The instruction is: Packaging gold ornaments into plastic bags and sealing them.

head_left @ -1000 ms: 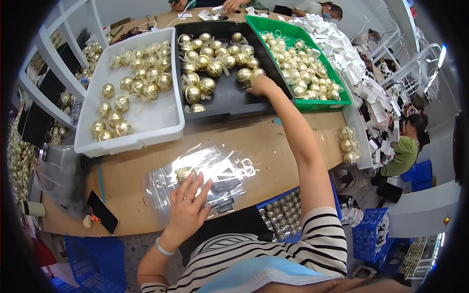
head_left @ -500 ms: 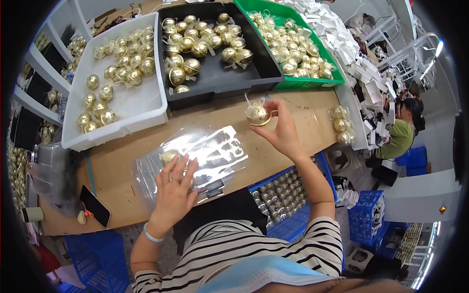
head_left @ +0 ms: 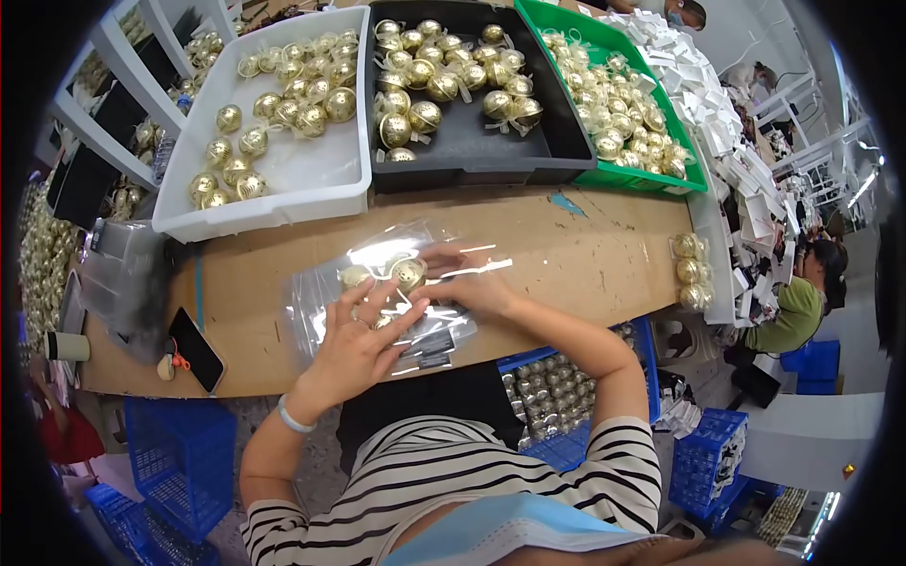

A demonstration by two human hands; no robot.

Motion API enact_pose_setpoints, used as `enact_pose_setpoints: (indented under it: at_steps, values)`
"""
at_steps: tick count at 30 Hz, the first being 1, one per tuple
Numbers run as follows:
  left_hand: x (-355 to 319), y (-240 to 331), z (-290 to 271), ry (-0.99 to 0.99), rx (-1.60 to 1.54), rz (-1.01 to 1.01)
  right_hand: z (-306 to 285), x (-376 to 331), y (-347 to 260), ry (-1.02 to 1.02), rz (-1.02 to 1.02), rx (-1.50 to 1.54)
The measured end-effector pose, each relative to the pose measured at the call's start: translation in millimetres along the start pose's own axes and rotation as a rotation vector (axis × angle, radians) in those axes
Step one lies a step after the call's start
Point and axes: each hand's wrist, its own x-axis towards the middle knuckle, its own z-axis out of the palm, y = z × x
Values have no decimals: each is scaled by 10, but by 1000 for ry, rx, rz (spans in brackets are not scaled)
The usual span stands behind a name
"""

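Observation:
A clear plastic bag (head_left: 311,302) lies flat on the table. My left hand (head_left: 349,349) rests on it, fingers stretched and apart. A gold ball ornament (head_left: 409,273) with a ribbon loop is at the bag, between my hands. My right hand (head_left: 472,283) grips this ball at its right side, its far fingers appearing under the shiny film. A second gold ball (head_left: 354,276) lies under the film by my left fingertips, and part of a third gold ball (head_left: 383,321) shows between my left fingers.
A white tray (head_left: 274,208), a black tray (head_left: 481,170) and a green tray (head_left: 661,179) with gold balls line the far side. A packed row of balls (head_left: 693,272) lies at right. A phone (head_left: 198,349) and orange-handled scissors (head_left: 175,360) are at left. A blue crate (head_left: 566,453) sits below the table edge.
My right hand has carried the gold ball leftward and down from near the black tray to the plastic bag, beside my left hand. My left hand stays on the bag. The view has shifted.

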Motion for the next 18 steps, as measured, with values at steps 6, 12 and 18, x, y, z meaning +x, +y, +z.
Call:
enact_pose_setpoints:
  at_steps: [6,12,18]
  values:
    - [49,70,-72,-73,89,22,-145,-18,-44,36,176,107]
    - [40,73,-96,-79,144,-3,-1371,135,-1070,196,-351,-583]
    - [89,6,-15,-61,103,57,-2449,1803,-592,-52,-218,-1898]
